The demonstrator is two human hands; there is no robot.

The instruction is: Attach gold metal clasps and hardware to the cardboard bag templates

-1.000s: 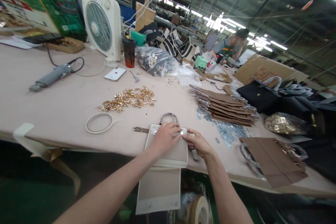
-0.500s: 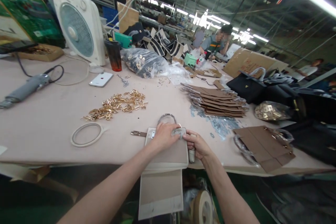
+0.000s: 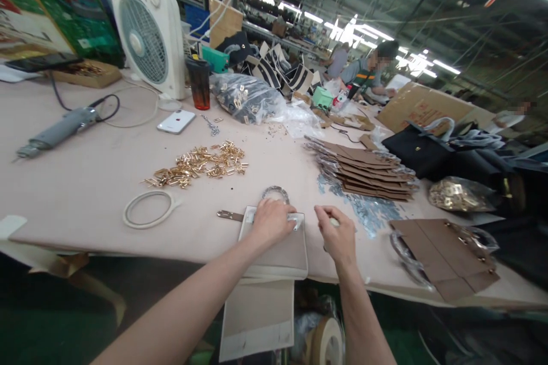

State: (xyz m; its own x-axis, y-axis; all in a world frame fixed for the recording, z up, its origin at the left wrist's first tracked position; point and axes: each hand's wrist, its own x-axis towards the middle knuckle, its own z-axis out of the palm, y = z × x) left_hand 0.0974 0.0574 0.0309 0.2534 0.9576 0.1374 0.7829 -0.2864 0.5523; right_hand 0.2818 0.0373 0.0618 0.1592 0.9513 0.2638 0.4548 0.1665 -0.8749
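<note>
One beige, white-edged bag body lies at the near edge of the pinkish cloth-covered table, at six o'clock. The left hand lies over its top, hiding part; whether those fingers grip, I cannot tell. Just beside it at three o'clock, the right hand has its fingers clenched around a small pale object, mostly hidden. From the bag body, flat silvery metal pieces crowd the cloth between two and three o'clock, under and beside a stack of flat brown pieces; a brown bag with plastic-wrapped handles lies at three. A white tape ring lies between nine and ten, a grey cylindrical power tool at ten, and loose gold-coloured metal fittings and a white box fan at eleven.
</note>
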